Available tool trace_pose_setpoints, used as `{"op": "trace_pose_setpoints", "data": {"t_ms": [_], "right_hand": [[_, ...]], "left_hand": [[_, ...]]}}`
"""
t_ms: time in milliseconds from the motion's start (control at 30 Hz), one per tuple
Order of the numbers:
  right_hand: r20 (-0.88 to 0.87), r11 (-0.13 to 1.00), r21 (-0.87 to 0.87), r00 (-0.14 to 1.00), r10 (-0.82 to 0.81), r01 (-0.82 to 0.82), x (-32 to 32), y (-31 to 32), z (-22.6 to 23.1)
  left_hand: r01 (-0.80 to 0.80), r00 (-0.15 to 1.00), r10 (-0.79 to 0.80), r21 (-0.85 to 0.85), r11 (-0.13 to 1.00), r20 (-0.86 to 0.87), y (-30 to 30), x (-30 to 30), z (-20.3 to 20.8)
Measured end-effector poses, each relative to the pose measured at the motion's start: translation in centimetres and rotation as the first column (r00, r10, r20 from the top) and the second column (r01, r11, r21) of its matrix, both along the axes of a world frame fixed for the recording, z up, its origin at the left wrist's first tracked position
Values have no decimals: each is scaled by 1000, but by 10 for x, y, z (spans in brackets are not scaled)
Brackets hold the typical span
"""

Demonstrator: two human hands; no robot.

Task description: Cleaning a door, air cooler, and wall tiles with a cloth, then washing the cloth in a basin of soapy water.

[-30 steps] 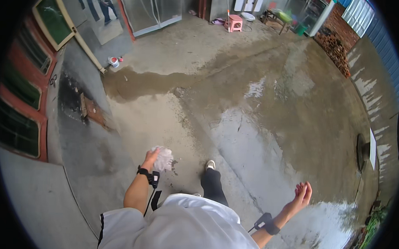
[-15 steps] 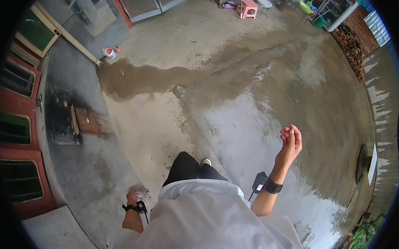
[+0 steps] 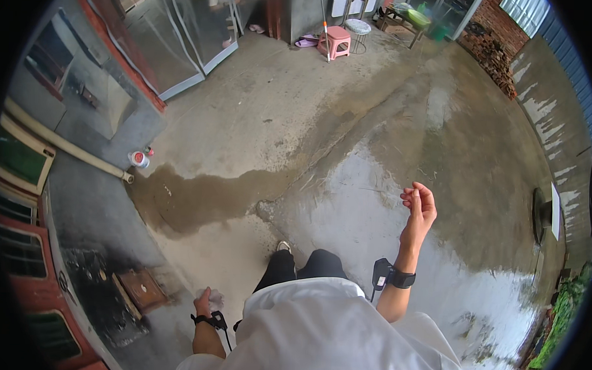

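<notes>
Low at my left side, my left hand (image 3: 202,304) is closed on a crumpled, pale, cloth-like thing (image 3: 217,301), partly hidden by the fingers and wrist; its exact kind is unclear. On the other side, my right hand (image 3: 421,212) is raised over the wet floor with fingers loosely bent and slightly apart. Nothing shows in it. Each wrist wears a black strap with a small device.
A brown board (image 3: 142,290) lies by the left wall. Ahead are a white bucket (image 3: 139,158), a glass door (image 3: 183,44), a pink stool (image 3: 335,41) and a round stool (image 3: 358,27). A brick pile (image 3: 486,61) stands far right. Wet patches (image 3: 210,201) cover the concrete.
I have moved forward: the bucket, stools and brown board are nearer. My leading foot has changed. My left hand still holds the pale thing; the right stays raised.
</notes>
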State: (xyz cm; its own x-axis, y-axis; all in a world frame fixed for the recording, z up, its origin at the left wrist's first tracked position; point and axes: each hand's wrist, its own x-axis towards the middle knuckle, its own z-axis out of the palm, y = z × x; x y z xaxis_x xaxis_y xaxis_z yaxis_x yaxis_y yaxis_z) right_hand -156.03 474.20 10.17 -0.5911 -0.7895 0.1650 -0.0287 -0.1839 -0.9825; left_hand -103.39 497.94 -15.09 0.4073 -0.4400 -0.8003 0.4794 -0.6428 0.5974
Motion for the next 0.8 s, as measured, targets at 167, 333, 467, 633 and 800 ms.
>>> {"op": "trace_pose_setpoints", "data": {"t_ms": [167, 333, 467, 633, 800], "right_hand": [[-40, 993, -14, 992, -116, 116, 20, -67, 14], [-31, 975, -19, 975, -221, 220, 9, -138, 0], [15, 954, -40, 954, -298, 298, -4, -206, -19], [211, 929, 11, 908, -363, 369, -32, -333, -48], [85, 975, -104, 979, -186, 194, -8, -461, -12]], "left_hand": [[277, 897, -221, -97, 956, 384, -219, 29, 31], [512, 757, -496, 87, 855, 426, -396, 0, 58], [463, 750, -503, 202, 863, 429, -465, 5, 16], [207, 966, -181, -133, 969, 185, -479, 76, -98], [723, 467, -710, 235, 650, 526, -489, 94, -89]]}}
